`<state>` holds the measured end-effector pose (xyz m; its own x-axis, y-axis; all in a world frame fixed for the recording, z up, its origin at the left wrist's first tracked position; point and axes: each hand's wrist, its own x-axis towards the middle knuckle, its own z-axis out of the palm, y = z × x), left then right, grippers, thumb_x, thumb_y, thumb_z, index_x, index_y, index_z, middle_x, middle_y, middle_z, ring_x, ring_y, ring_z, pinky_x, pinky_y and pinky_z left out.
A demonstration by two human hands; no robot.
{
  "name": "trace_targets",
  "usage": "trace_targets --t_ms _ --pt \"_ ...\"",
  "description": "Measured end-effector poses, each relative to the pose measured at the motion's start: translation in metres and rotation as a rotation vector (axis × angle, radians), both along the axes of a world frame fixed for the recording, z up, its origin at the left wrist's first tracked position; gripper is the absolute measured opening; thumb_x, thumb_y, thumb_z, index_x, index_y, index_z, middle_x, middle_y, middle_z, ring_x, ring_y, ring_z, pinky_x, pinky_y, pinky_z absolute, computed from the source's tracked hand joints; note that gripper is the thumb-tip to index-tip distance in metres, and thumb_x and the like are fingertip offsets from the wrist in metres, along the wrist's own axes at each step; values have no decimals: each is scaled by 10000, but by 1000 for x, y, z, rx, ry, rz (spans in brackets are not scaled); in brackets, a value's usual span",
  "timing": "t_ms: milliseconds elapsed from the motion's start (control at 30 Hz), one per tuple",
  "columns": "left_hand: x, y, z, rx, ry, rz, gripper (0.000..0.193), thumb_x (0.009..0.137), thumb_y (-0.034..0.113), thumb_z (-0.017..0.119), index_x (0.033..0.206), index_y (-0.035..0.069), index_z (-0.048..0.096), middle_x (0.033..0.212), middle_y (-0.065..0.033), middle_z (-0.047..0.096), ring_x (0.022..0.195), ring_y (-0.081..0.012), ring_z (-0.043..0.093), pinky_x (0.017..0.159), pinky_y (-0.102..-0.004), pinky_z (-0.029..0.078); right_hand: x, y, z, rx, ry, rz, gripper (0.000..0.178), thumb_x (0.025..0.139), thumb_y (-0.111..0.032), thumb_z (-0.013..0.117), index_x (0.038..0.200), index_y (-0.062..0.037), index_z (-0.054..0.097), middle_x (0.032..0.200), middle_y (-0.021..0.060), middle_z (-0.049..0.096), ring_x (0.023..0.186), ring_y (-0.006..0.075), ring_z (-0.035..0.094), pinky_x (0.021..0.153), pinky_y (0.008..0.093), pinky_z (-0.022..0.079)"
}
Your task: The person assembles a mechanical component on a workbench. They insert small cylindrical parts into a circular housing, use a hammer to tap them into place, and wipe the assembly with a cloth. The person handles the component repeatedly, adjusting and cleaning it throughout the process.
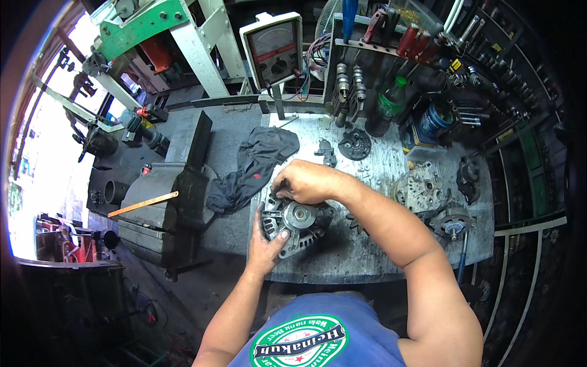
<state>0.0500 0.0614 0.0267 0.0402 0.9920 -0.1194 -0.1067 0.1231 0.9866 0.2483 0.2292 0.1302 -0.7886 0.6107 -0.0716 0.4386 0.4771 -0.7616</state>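
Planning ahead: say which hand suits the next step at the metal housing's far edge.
Probably the right hand: it bends over that edge, while the left hand holds the metal housing at its left side.

whether the curled fingers [283, 183] of the right hand [306, 181] hold anything over the alternator [299, 216] cannot be told. the right forearm [379, 214] hides part of a dark toothed piece [355, 224]. glare [46, 140] washes out the far left; the lower edge crops the blue shirt [373, 333].
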Motion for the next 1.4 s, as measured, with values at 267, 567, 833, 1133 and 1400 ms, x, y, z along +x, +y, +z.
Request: trace_targets --t_ms 267,567,833,1133,1400 --pt "0 0 5 13 31 -19 1219 918 494 908 1770 -56 231 1666 -258 484 1543 -340 503 1301 -476 393 -1 -3 1 120 -58 52 224 971 -120 776 1156 -10 840 1061 249 824 1012 434 800 893 495 639" --pt "-1 1 6 22 53 -10 1213 920 491 906 1762 -70 236 1650 -259 505 1535 -340 511 1297 -473 396 -7 -5 6 228 -65 65 234 877 -50 744 1089 3 830 1011 249 816 1007 435 802 890 508 641" --pt "-2 1 0 35 50 -11 1218 923 503 904 1762 -72 234 1653 -274 507 1536 -352 519 1300 -473 396 -6 -4 6 193 -23 62 190 912 -80 748 1067 2 821 970 257 805 962 463 793 855 527 637" --pt "0 -2 1 14 22 3 1194 933 514 888 1763 -66 255 1653 -283 510 1534 -353 526 1294 -469 405 -22 -8 24 164 -57 51 181 957 -147 760 1051 -2 812 972 264 802 967 461 793 875 541 642" --pt "-1 -3 -4 1 99 45 1176 917 535 893 1754 -43 305 1666 -301 486 1547 -392 514 1292 -491 405 -34 -5 33 229 -191 135 176 951 -152 750 1042 -20 820 908 241 794 896 458 784 815 522 634"
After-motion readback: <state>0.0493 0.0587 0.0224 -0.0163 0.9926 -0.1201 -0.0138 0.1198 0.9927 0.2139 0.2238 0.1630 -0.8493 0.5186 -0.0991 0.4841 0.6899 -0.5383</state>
